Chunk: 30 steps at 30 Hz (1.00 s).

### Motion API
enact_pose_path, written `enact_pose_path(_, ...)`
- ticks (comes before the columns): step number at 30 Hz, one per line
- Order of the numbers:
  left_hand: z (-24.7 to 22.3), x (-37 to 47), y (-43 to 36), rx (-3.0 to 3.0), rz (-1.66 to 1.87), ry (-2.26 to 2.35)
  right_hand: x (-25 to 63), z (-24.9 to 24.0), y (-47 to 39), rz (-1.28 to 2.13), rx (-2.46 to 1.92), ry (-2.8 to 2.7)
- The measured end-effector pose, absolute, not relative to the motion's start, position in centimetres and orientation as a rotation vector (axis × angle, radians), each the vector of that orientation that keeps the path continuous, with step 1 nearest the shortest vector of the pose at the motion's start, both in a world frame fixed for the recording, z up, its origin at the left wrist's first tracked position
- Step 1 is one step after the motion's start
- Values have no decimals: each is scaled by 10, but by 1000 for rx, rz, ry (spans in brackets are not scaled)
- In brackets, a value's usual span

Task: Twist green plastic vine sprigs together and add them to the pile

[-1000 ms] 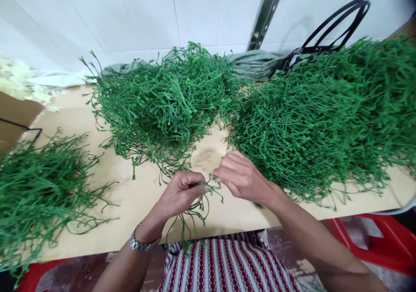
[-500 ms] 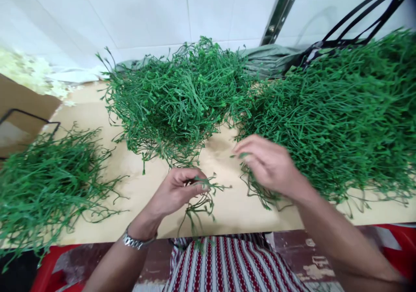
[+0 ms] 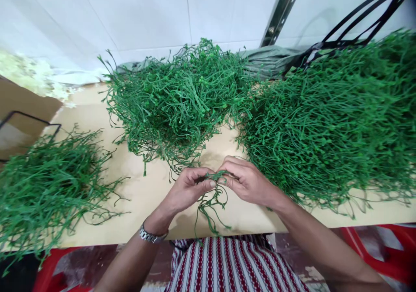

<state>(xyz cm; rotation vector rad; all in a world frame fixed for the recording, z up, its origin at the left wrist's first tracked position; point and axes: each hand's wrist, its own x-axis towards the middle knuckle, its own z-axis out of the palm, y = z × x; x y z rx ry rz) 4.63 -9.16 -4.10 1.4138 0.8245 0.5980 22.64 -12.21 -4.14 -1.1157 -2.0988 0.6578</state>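
Thin green artificial stems (image 3: 212, 209) with small budded tips hang below my two hands, near the table's front edge. My left hand (image 3: 188, 190) pinches them between thumb and fingers; a metal-banded watch (image 3: 151, 235) is on that wrist. Close against it, my right hand (image 3: 245, 181) is closed on the same stems from the other side, fingertips nearly meeting. The exact hold is partly hidden by the fingers. Just behind both hands lies a loose heap of green stems (image 3: 182, 97). A larger, denser pile (image 3: 338, 123) lies right of my right hand.
At the left, a smaller heap of stems (image 3: 55, 183) overhangs the table's (image 3: 143, 216) front edge. A cardboard box (image 3: 26, 105), a black wire frame (image 3: 30, 116) and pale yellow flowers (image 3: 29, 73) stand behind it. Black curved handles (image 3: 364, 14) rise at back right.
My right hand has come left from the edge of the right pile to meet my left hand. My left hand has shifted slightly right, and the stems are now held between both.
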Motion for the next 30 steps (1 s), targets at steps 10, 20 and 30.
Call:
enact_pose_path(10, -35, 50, -91, 1580, 517, 816, 230, -39, -124, 506, -1064, -2188)
enact_pose_path(20, -26, 47, -83, 2038, 288, 510, 232, -36, -123, 595, -875, -2359)
enact_pose_path(30, -20, 52, -82, 2360, 145, 299, 240, -26, -124, 649, -755, -2596)
